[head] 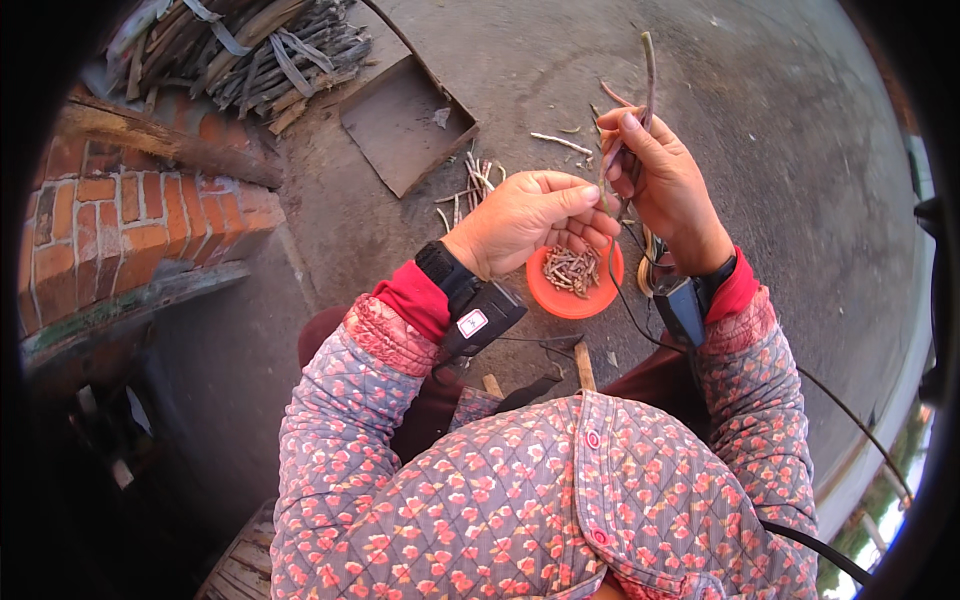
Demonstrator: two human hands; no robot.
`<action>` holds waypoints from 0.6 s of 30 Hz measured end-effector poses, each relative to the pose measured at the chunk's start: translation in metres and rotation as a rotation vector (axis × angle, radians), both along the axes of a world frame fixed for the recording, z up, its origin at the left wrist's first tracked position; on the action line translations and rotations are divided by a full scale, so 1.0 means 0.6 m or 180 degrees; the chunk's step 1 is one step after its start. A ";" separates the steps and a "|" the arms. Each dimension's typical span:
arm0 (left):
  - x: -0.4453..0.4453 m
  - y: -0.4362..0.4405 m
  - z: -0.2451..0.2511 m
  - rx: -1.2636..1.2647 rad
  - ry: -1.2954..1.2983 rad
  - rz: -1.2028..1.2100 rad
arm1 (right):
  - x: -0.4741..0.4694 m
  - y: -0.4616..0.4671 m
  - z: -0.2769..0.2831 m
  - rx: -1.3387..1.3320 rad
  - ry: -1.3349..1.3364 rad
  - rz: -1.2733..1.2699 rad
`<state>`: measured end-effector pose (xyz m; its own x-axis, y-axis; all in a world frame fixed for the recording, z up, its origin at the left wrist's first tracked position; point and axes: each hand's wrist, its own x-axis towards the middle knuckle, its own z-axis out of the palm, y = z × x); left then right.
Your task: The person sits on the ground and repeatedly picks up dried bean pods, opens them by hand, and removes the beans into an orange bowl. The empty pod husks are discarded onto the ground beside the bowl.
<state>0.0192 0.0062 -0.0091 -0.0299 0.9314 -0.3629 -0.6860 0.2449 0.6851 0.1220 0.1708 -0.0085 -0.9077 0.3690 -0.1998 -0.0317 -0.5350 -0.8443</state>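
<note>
My right hand (667,176) grips a few long, purplish-green bean pods (649,75), one sticking up past the thumb. The lower end of one pod hangs towards my left hand (536,217), which pinches it between thumb and fingers. Below the hands an orange plastic bowl (574,306) stands on the ground, holding short broken pieces of bean (571,270). My left hand partly covers its upper rim. Whole bean pods (474,184) lie in a loose bunch on the ground beyond my left wrist.
A metal dustpan (409,120) lies on the concrete ground ahead. At the far left are stacked firewood (277,60) and a brick structure (127,225). A single pale pod (561,141) lies beyond my hands. Devices are strapped to both wrists, and a black cable (630,311) hangs between them.
</note>
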 end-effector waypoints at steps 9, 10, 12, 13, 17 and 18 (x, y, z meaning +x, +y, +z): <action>-0.004 -0.001 -0.011 -0.0031 -0.0081 0.0483 | -0.003 -0.019 0.014 0.0331 -0.0030 -0.0008; -0.005 -0.001 -0.012 -0.0079 -0.0068 0.0510 | -0.001 -0.018 0.017 0.0397 -0.0089 0.0004; -0.005 0.001 -0.011 -0.0122 -0.0046 0.0544 | 0.005 -0.015 0.023 0.0542 -0.0207 -0.0004; -0.005 0.002 -0.011 -0.0119 -0.0041 0.0551 | 0.007 -0.014 0.025 0.0523 -0.0244 0.0012; -0.004 0.008 -0.011 -0.0106 -0.0042 0.0559 | 0.009 -0.014 0.028 0.0570 -0.0317 0.0033; -0.006 0.008 -0.011 -0.0080 -0.0047 0.0565 | 0.010 -0.014 0.029 0.0629 -0.0338 0.0063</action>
